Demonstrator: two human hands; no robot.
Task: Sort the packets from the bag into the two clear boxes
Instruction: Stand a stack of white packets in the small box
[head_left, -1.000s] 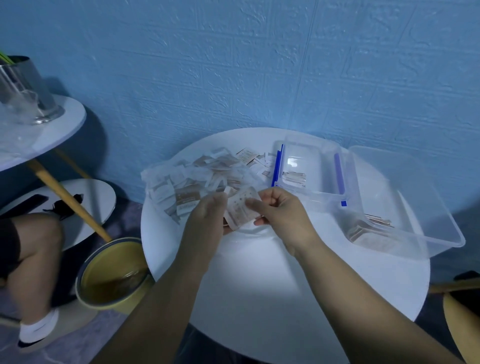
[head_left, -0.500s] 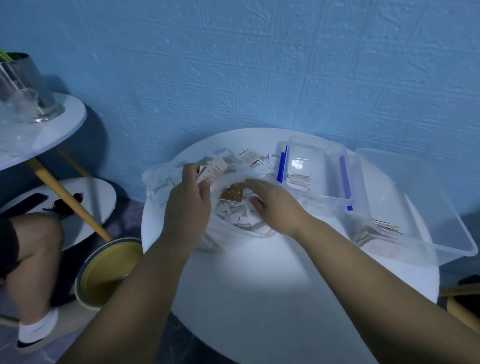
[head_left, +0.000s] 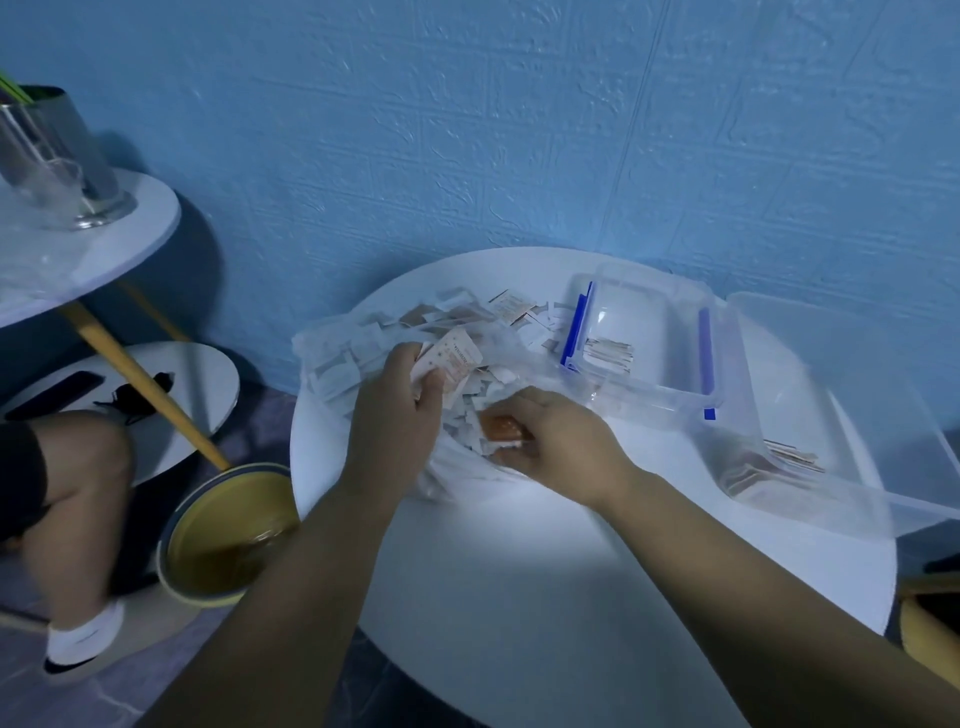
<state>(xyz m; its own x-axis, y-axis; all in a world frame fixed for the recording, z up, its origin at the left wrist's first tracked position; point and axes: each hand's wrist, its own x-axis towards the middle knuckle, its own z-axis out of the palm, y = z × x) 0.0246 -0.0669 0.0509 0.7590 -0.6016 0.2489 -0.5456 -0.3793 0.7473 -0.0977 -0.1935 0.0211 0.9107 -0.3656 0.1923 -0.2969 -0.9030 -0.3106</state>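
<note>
Packets (head_left: 395, 332), small and mostly white, fill a clear plastic bag (head_left: 322, 358) that lies open on the round white table (head_left: 519, 571), at its far left part near the blue wall (head_left: 467, 130). Some packets spill from the bag toward the back edge of the table.

Both hands are at the mouth of the bag. The left hand (head_left: 395, 415) has its fingers curled, and it pinches one white packet (head_left: 452, 356) with red print between the thumb and the fingertips; this packet stands up, a little tilted, above the pile. The right hand (head_left: 561, 441) lies lower and nearer, its fingers bent around an orange-brown packet (head_left: 501, 428) which shows between the thumb and the fingers. The plastic of the bag is bunched under this hand.

Just beside the bag on the right stands the small clear box (head_left: 649, 280) with blue clips (head_left: 574, 332) on two sides. A few thin packets lie on its floor. The large clear box (head_left: 810, 374) touches it on the right, and it holds a small heap of packets at its near side; I cannot tell their kind through the wall.

On the floor at the left stands a yellow bucket (head_left: 223, 545). Behind it is a white side table (head_left: 104, 244) with a metal cup (head_left: 67, 150), and the bent leg (head_left: 78, 493) of another person.
</note>
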